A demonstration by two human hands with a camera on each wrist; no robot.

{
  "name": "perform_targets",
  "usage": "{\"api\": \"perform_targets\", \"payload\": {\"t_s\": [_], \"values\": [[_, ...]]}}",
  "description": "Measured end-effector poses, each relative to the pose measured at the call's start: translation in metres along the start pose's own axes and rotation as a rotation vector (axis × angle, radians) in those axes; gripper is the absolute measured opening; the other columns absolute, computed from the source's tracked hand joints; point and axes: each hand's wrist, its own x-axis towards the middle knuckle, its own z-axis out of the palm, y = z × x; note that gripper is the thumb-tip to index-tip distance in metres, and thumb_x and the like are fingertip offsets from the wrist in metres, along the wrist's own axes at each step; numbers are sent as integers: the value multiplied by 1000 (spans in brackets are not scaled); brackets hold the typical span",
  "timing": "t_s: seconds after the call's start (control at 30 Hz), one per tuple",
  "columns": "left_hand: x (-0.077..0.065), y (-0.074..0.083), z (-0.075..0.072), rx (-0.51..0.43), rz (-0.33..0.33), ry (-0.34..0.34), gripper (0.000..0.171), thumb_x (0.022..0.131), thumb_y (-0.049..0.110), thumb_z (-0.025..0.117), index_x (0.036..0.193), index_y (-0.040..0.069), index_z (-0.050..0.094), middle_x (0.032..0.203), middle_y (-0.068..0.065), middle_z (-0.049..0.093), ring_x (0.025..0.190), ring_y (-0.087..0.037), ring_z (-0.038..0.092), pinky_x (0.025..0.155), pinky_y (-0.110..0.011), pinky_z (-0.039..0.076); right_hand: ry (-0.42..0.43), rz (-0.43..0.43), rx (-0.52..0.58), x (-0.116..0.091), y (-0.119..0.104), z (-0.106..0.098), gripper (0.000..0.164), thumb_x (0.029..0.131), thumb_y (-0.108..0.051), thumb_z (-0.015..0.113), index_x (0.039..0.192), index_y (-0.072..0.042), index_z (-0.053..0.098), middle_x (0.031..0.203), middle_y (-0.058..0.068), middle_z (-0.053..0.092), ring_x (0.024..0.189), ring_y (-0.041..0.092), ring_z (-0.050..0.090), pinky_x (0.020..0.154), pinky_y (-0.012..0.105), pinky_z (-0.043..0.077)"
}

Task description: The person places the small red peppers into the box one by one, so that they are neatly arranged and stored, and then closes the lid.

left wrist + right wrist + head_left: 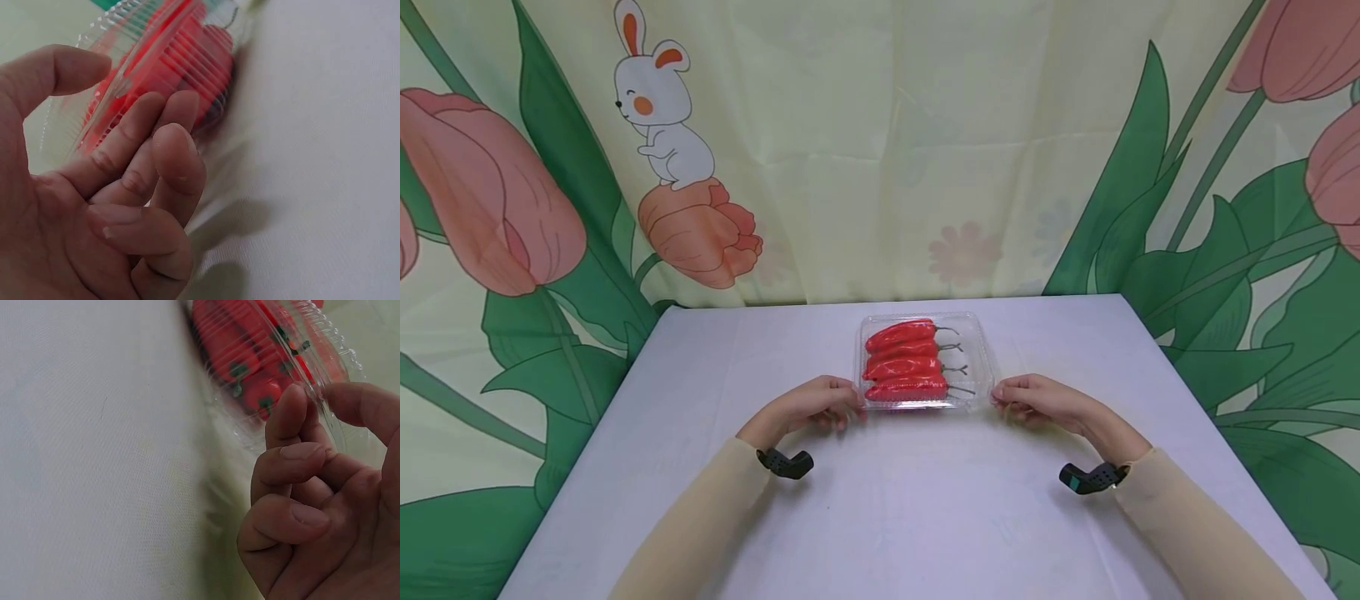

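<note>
A clear plastic box [981, 354] with a ribbed lid sits toward the back of the table. Inside it, several long red peppers [906, 367] lie in a row, their thin stems pointing right. At the near left corner, my left hand [812, 404] holds the box rim, thumb above and fingertips [178, 147] against the side. The near right corner is pinched by my right hand [1037, 400] between thumb and forefinger, its other fingers curled below. Both wrist views show the peppers through the clear walls.
A white cloth covers the table [910, 517]. Behind it hangs a curtain [850, 167] printed with tulips and a rabbit. Each wrist carries a black strap [786, 464] below a beige sleeve [700, 517].
</note>
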Motion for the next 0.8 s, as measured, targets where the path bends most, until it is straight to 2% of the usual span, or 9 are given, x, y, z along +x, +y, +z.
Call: {"api": "perform_targets", "payload": {"t_s": [0.3, 0.47, 0.67, 0.8], "values": [[-1, -1, -8, 23, 4, 122, 34, 97, 37, 59, 116, 12, 73, 100, -6, 72, 76, -19, 65, 63, -26, 50, -35, -7, 2, -1, -2, -3, 41, 108, -31, 54, 116, 8, 63, 79, -1, 54, 68, 10, 48, 59, 22, 39], [-1, -2, -13, 16, 10, 152, 36, 100, 35, 54, 121, 10, 70, 111, -6, 73, 78, -19, 64, 64, -25, 50, -13, 6, 19, 2, 0, -1, 37, 107, -29, 56, 111, 7, 65, 76, -3, 56, 65, 10, 49, 58, 21, 40], [-2, 0, -16, -44, 2, 196, 36, 102, 37, 54, 120, 10, 69, 112, -7, 74, 78, -20, 64, 63, -25, 49, 19, 41, 50, 3, 0, 1, 31, 106, -27, 56, 104, 2, 68, 75, -3, 58, 66, 10, 51, 59, 21, 41], [-2, 1, -16, -47, 4, 210, 36, 104, 37, 53, 120, 9, 69, 112, -7, 74, 80, -21, 64, 64, -26, 50, 20, 77, 78, 3, 0, 1, 27, 104, -25, 56, 99, -1, 68, 75, -3, 60, 67, 10, 53, 59, 21, 43]]}}
